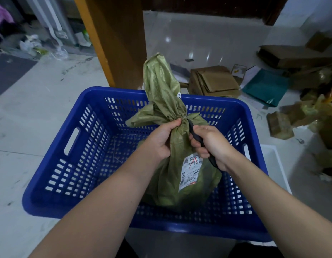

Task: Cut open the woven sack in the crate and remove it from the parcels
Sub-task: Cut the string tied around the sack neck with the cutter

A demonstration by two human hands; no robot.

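A green woven sack (172, 175) stands upright in the blue slotted plastic crate (83, 146), its neck tied and its loose top rising above the far rim. A white shipping label (190, 172) is stuck on its front. My left hand (161, 140) grips the sack just below the tied neck. My right hand (210, 144) holds a black-handled cutter (196, 136), its tip at the tie on the neck's right side. The parcels inside the sack are hidden.
A brown wooden post (115, 40) stands just behind the crate. Flattened cardboard boxes (215, 81), a teal mailer (265, 86) and loose parcels (280, 125) litter the floor at right. A white bin (273, 164) touches the crate's right side. Rubbish lies far left.
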